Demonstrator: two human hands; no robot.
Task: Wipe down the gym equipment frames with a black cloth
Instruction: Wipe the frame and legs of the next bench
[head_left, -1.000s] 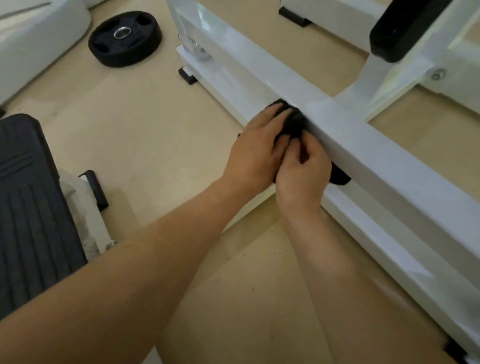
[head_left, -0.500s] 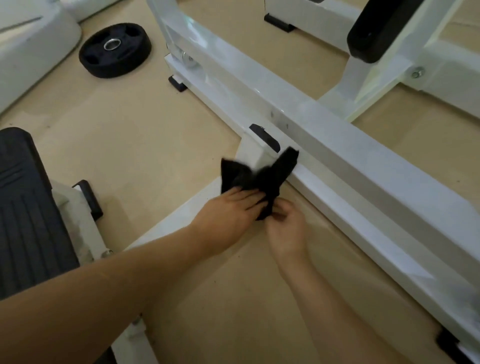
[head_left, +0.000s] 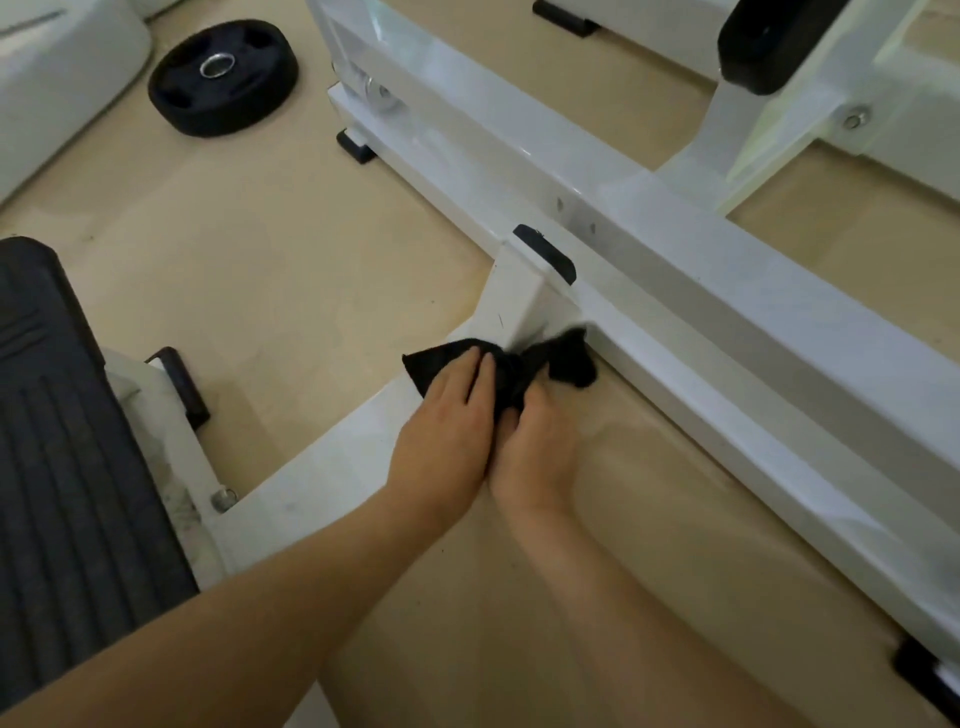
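A black cloth (head_left: 569, 358) is draped over the low white cross bar (head_left: 322, 467), where that bar meets a short white post (head_left: 519, 296) of the gym frame. My left hand (head_left: 447, 426) lies on top of the bar with straight fingers pressing the cloth's left part down. Right beside it, my right hand (head_left: 535, 447) grips the bunched middle of the cloth against the bar's right side. A loose end of cloth sticks out to the right, at the foot of the long white beam (head_left: 727, 291).
A black weight plate (head_left: 223, 78) lies on the tan floor at the back left. A black ribbed footplate (head_left: 62, 441) fills the left edge. A black pad (head_left: 769, 41) sits on the frame at the top right. Black rubber feet (head_left: 356, 143) stick out under the beams.
Both hands have come down with the cloth from the long upper beam to the low cross bar. The cloth, lifted half a second ago, now lies pressed on the bar.
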